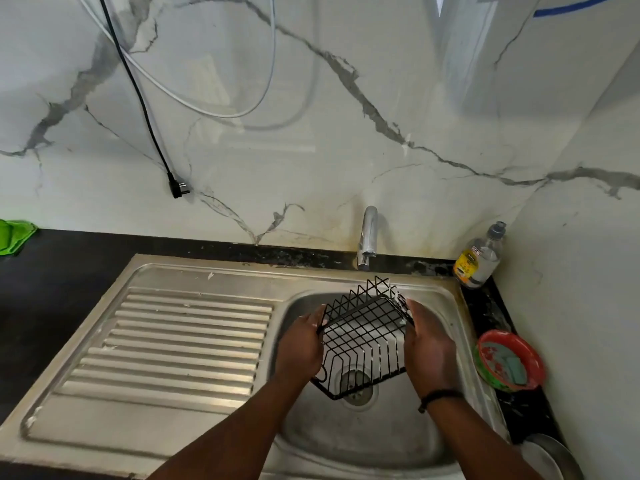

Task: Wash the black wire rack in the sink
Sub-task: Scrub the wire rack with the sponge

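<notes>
The black wire rack [363,336] hangs tilted over the steel sink basin [381,441], above the drain. White suds cling to its far right corner. My left hand [303,344] grips the rack's left edge, fingers curled round the wire. My right hand [429,344] holds its right side, fingertips at the soapy upper corner. The chrome tap [367,237] stands behind the basin; no water runs from it.
A ribbed steel drainboard [173,344] lies left of the basin. A dish soap bottle [479,256] stands in the right corner. A red and green bowl [509,362] with a sponge sits on the dark counter. Steel plates [550,459] lie lower right. A green cloth [14,235] is far left. A black plug [178,188] dangles on the wall.
</notes>
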